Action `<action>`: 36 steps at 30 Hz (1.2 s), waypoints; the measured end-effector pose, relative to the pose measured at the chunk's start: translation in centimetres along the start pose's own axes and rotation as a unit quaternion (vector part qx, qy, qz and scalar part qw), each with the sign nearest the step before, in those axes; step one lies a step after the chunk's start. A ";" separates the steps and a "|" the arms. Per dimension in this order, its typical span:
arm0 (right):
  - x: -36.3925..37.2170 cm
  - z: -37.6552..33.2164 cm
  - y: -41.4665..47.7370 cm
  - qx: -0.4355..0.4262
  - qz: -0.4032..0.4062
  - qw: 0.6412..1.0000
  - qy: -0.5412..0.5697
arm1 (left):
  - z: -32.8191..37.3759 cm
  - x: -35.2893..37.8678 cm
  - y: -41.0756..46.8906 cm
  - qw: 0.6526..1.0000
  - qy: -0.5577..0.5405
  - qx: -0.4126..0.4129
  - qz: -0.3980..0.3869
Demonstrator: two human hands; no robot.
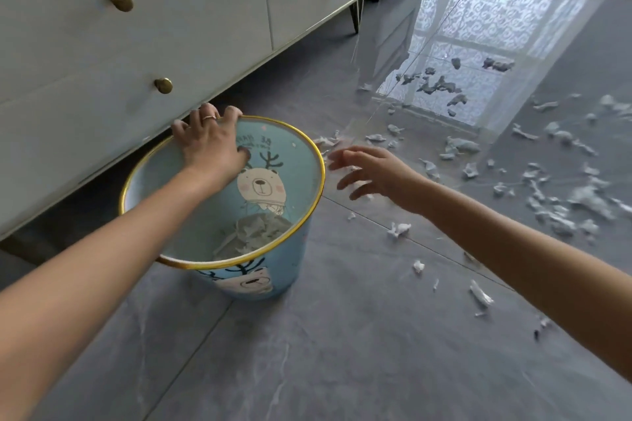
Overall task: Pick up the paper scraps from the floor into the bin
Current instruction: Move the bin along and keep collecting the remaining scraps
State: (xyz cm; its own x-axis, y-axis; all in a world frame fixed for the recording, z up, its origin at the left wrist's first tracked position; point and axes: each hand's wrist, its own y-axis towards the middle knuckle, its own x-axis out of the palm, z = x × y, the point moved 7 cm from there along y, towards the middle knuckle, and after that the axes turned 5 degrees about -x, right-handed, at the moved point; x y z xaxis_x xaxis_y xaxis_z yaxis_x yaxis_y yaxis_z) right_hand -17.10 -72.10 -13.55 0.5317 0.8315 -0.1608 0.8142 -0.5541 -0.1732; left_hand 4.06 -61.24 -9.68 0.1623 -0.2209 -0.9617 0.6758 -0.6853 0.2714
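Observation:
A light blue bin with a gold rim and a bear print stands tilted on the grey floor, with crumpled paper at its bottom. My left hand grips the bin's far rim, fingers curled over the edge. My right hand hovers just right of the bin, fingers spread and empty, above the floor. White paper scraps lie scattered over the floor to the right, with a few near my right forearm, such as one scrap.
A white cabinet with brass knobs stands on thin legs right behind the bin, leaving a gap beneath. The glossy grey tile floor reflects a bright window at the upper right. A dark furniture leg stands further back.

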 end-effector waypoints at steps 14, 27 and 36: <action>-6.3 22.7 -16.6 0.259 0.422 0.809 -0.318 | 1.9 2.2 -0.6 0.999 0.040 -0.012 0.009; -3.6 20.5 -6.4 0.235 0.342 0.854 -0.314 | 2.0 1.6 -1.1 0.999 0.024 0.011 0.021; -1.9 18.9 -1.2 0.126 0.219 0.892 -0.376 | 2.6 1.5 -1.2 0.999 0.028 0.031 0.016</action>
State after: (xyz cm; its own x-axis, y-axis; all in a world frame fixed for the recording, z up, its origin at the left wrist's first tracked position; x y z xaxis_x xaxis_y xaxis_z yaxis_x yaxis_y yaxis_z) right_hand -23.48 -73.74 -31.38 0.4023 0.3244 -0.8561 0.4381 -0.8893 -0.1311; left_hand 1.62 -62.59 -11.38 0.2247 -0.2053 -0.9526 0.6245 -0.7200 0.3025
